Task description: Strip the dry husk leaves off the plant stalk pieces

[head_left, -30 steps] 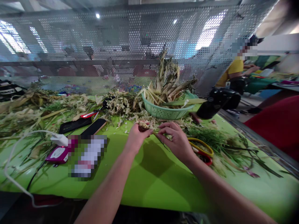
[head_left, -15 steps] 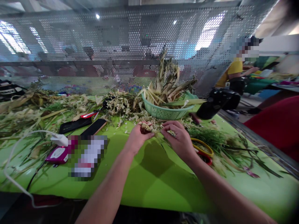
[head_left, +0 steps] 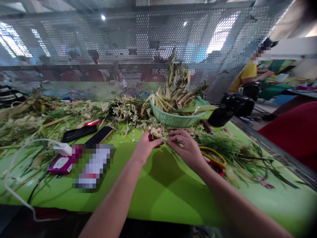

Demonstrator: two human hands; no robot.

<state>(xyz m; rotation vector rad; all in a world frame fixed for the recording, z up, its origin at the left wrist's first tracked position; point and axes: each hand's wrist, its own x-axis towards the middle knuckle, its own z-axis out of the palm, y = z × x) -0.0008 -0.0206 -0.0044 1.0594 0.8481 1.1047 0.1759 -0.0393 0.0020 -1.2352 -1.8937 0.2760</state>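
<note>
Bundle (head_left: 155,132) partly behind left hand (head_left: 146,145)

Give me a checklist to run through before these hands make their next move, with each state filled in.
1. Left hand has the pale dried bundle between thumb and fingers: ok.
2. Right hand is close beside the bundle: ok.
3. Right fingertips have a firm pinch on a strand: cannot tell; too small and blurred.
4. Yellow loop is well away from the right arm: not ok; it lies right beside the wrist.
5. Green basket stands apart from both hands: ok; it is beyond them on the table.
6. White cable is away from the left forearm: ok; it runs far to the left.
</note>
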